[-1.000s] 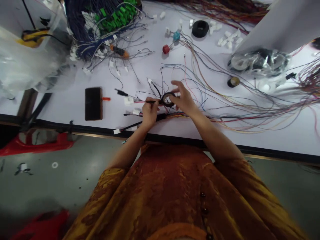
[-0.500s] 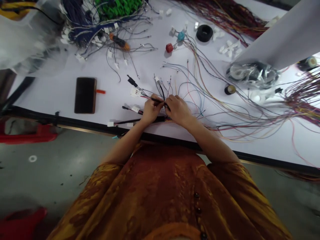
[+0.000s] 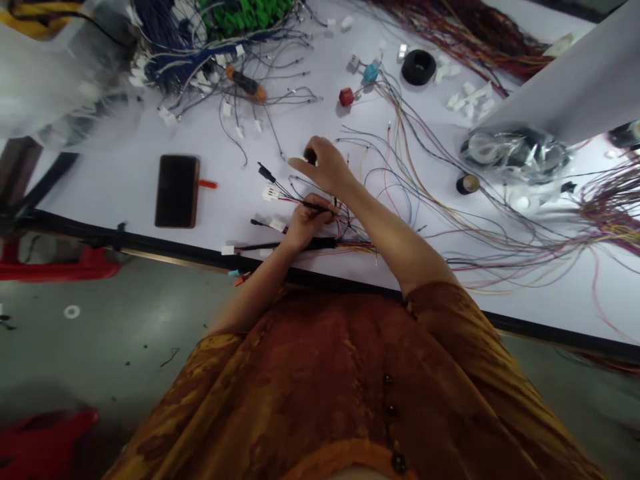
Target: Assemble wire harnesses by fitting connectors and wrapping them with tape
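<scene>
My left hand (image 3: 306, 225) is closed on a black-wrapped wire bundle (image 3: 316, 207), whose branches end in a white connector (image 3: 271, 193) and a black connector (image 3: 266, 173) to its left. Above it, my right hand (image 3: 324, 163) is raised and curled round a small black roll (image 3: 310, 157) that looks like tape. Below my left hand, a thicker black sleeve (image 3: 320, 244) lies along the table's front edge, with coloured wires coming out on its right. Loose thin wires spread rightward from the bundle.
A phone (image 3: 177, 191) lies at the left beside an orange strip (image 3: 208, 184). Behind are an orange-handled tool (image 3: 246, 83), a red piece (image 3: 346, 97), a blue piece (image 3: 371, 73) and a black tape roll (image 3: 419, 67). Plastic-wrapped rolls (image 3: 517, 155) lie at the right.
My right hand has left the bundle, moved up and slightly left, and now shows a black roll in its fingers. My left hand stays at the bundle. The whole view has shifted slightly.
</scene>
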Demonstrator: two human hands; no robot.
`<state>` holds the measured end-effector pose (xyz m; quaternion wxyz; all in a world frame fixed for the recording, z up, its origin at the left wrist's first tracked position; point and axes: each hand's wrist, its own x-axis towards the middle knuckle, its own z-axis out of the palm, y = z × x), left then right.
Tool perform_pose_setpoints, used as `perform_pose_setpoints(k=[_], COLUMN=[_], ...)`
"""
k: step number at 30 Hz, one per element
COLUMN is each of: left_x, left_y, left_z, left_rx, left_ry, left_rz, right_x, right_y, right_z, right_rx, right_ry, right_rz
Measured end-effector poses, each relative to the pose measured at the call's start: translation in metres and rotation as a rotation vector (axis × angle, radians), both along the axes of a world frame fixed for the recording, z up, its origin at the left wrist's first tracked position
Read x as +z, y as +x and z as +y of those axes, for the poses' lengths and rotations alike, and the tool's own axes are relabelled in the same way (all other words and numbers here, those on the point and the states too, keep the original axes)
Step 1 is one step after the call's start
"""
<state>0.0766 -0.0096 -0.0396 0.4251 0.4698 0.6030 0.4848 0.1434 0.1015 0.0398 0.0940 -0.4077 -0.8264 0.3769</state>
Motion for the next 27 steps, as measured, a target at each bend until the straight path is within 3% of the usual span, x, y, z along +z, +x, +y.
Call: perform_pose_setpoints(k=[2, 4, 9, 13, 16, 19, 21, 24, 27], left_x=[0.001, 0.0, -0.004, 0.001, 0.011, 0.018, 0.021, 0.026, 0.037], left_y=[-0.002, -0.003, -0.001, 0.001, -0.006, -0.023, -0.039, -0.062, -0.078], left_z=[-0.004, -0.006, -0.002, 0.001, 0.0, -0.008, -0.018, -0.037, -0.053], left_rx=[-0.015, 0.033, 0.112, 0.148, 0.245, 0.359, 0.355, 0.32, 0.448], left_ry=[0.022, 0.027, 0.052, 0.036, 0.021, -0.028, -0.115, -0.184, -0.014], left_rz=[-0.319, -0.383, -0.365, -0.315, -0.334, -0.378, -0.394, -0.284, 0.177], right_x=[-0.019, -0.033, -0.055, -0.073, -0.08, -0.077, -0.072, -0.066, -0.063], right_y=[-0.01, -0.005, 0.056, 0.087, 0.088, 0.083, 0.079, 0.076, 0.072], right_z=[0.03, 0.032, -0.041, -0.091, -0.1, -0.097, -0.095, -0.096, -0.097], right_rx=[-0.095, -0.115, -0.126, -0.245, -0.279, -0.214, -0.163, -0.122, -0.089], right_ry=[0.15, 0.269, 0.189, 0.185, 0.206, 0.214, 0.231, 0.257, 0.278], right_rz=[0.035, 0.133, 0.414, 0.398, 0.345, 0.227, 0.103, -0.088, -0.192])
